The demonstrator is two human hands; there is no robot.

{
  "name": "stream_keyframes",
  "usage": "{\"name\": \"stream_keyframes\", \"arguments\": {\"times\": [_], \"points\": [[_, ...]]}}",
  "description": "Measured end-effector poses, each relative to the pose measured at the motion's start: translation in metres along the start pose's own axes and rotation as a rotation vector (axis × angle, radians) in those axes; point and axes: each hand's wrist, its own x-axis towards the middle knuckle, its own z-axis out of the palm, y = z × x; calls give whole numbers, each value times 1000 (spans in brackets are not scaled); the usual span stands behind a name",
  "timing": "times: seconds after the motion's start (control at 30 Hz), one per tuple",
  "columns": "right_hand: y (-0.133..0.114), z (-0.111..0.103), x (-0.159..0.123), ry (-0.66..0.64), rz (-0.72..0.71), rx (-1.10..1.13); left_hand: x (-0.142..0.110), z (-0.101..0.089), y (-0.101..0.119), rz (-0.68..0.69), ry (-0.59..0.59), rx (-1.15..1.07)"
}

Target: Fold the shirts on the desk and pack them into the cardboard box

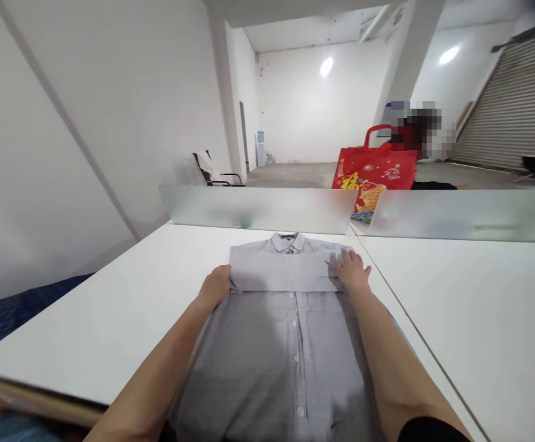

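Though sleeves (267, 270) crosswise, grey shirt (253, 362) lengthwise near to far; collar (288, 244) farthest

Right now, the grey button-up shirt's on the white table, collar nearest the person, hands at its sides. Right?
No, the head view shows the collar farthest away. The grey button-up shirt is on the white table, left hand and right hand at its sides.

Single view from a camera worn on the person's head, facing forward and down. It looks over the table (124, 313) from its near side, with the shirt (253, 350) close below at lower centre. Past the low screens (277, 207), it reaches across the room to a far wall (313, 116).
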Motion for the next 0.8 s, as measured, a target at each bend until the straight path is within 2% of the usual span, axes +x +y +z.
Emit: {"name": "stream_keyframes", "arguments": {"times": [0.1,0.17,0.23,0.4,0.57,0.8], "points": [[-9,16,-10,-192,-114,-61,-11,-3,-13,-123,29,-19],[-9,22,-13,-225,-128,-118,-19,-5,-19,-153,41,-20],[-8,23,-14,-209,-132,-156,-27,-6,-17,-126,55,-31],[-6,20,-13,-142,-155,-164,-37,-1,0,39,140,-16],[-5,20,-10,-129,-175,-151,-36,5,5,64,216,105],[-5,23,-9,-129,-156,-128,-30,8,8,79,151,263]]}}
